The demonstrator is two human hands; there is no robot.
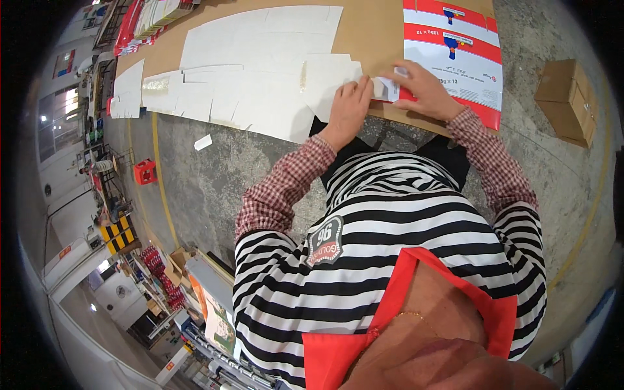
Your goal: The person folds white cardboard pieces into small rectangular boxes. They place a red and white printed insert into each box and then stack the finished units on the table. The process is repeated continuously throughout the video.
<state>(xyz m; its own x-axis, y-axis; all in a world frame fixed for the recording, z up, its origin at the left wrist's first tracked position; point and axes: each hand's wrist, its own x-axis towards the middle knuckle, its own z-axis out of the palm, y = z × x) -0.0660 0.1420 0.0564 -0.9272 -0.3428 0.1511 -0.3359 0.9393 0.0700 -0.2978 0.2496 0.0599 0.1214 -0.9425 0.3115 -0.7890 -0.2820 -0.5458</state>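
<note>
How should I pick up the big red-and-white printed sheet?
Probably by its right edge, coming from the right, since the right hand is over its left side. The printed sheet lies flat, and no brown tabletop shows beyond that edge, so pinching there may be easier.

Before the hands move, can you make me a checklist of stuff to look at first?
1. Left hand at the small white-and-red piece: ok, it's at the left end.
2. Right hand there too: ok, at the right end.
3. Piece pinched tightly: cannot tell.
4. Pale sheets in a neat pile: not ok, they overlap unevenly.
5. Floor free of scraps: not ok, a white scrap lies there.
6. Cardboard box away from the hands: ok, off to the right.
</note>
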